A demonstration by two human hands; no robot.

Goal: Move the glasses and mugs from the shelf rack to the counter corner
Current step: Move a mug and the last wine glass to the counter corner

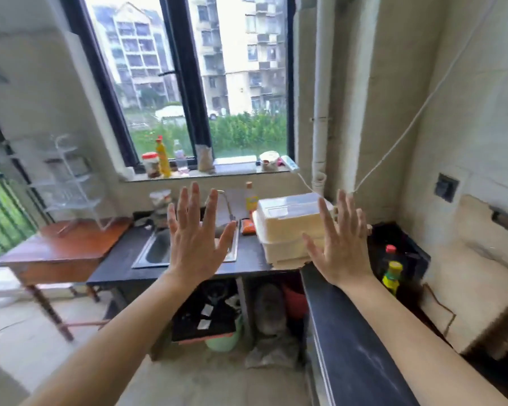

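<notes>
A white wire shelf rack stands on a brown wooden table at the left; the view is blurred and I cannot make out glasses or mugs on it. The dark counter runs along the right and meets the sink counter at a corner. My left hand and my right hand are both raised in mid-air in front of me, palms forward, fingers spread, holding nothing. Neither touches anything.
A steel sink with a tap is set in the counter under the window. A white lidded box sits right of it. Two bottles stand in the right corner. Jars and bottles line the windowsill. Clutter lies under the counter.
</notes>
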